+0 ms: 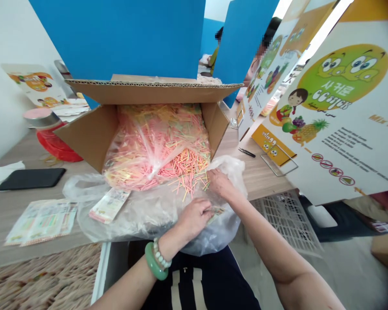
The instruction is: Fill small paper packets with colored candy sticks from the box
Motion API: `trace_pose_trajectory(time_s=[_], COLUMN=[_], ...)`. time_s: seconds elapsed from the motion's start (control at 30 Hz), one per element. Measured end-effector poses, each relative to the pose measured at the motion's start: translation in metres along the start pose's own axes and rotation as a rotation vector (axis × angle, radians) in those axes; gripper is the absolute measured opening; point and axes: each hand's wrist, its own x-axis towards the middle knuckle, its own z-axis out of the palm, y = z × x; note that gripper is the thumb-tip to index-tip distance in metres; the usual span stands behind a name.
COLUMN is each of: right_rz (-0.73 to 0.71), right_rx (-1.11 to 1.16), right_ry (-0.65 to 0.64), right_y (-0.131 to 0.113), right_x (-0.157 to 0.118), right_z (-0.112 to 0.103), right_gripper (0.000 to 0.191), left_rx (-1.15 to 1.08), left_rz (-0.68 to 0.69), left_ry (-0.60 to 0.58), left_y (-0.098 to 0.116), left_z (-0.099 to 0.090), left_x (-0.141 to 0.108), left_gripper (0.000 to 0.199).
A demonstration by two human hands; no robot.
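A cardboard box (84,133) lies open towards me, with a clear plastic bag (132,142) of thin pink, yellow and green candy sticks (189,165) inside. Some sticks spill from the bag onto a clear plastic sheet (142,211). My left hand (195,217), below the spill, has its fingers closed on a small printed packet (217,211), partly hidden. At the right edge of the loose sticks, my right hand (220,183) is bent down with its fingers together on them; its fingertips are partly hidden.
Flat printed packets (42,221) and a stack of packets (110,206) lie left, near a black phone (32,178). A red container (56,140) stands behind. Black tweezers (247,152) and printed cartons (349,107) are right. Blue panels (126,38) rise behind; other people are beyond.
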Motion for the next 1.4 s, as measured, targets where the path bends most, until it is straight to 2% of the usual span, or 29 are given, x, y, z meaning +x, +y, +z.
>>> trace_pose_trajectory(time_s=[0.13,0.23,0.37,0.6,0.83,0.97,1.13,1.3,1.4], right_rz=[0.026,0.021,-0.003,-0.013,-0.048,-0.017,-0.013,0.016,-0.034], right_rx=[0.016,0.028,0.037,0.064,-0.016,0.029,0.101,0.109,0.14], right_ry=[-0.032,-0.048,-0.086,-0.097,-0.044,-0.011,-0.046,0.0,0.028], right_y=[0.003,0.001,0.001,0.012,0.006,0.011,0.018,0.005,-0.008], right_x=[0.0,-0.001,0.001,0.016,0.011,0.011,0.017,0.012,0.005], right_z=[-0.004,-0.014,-0.019,-0.006,0.001,0.003,0.001,-0.002,-0.001], right_gripper=[0.035,0.036,0.039,0.022,0.03,0.03,0.031,0.03,0.029], left_rx=[0.324,0.398,0.365,0.226,0.167,0.159,0.151,0.148,0.13], left_rz=[0.214,0.276,0.254,0.251,0.3,0.321,0.326,0.331,0.32], left_ry=[-0.003,-0.041,-0.077,-0.083,-0.057,-0.024,-0.019,-0.02,-0.002], left_y=[-0.008,-0.017,-0.029,-0.044,-0.052,-0.055,-0.054,-0.053,-0.053], left_z=[0.01,0.019,0.025,0.021,0.023,0.026,0.026,0.025,0.026], left_x=[0.014,0.02,0.024,0.032,0.036,0.035,0.036,0.036,0.036], left_gripper=[0.012,0.013,0.011,0.008,0.01,0.011,0.012,0.012,0.013])
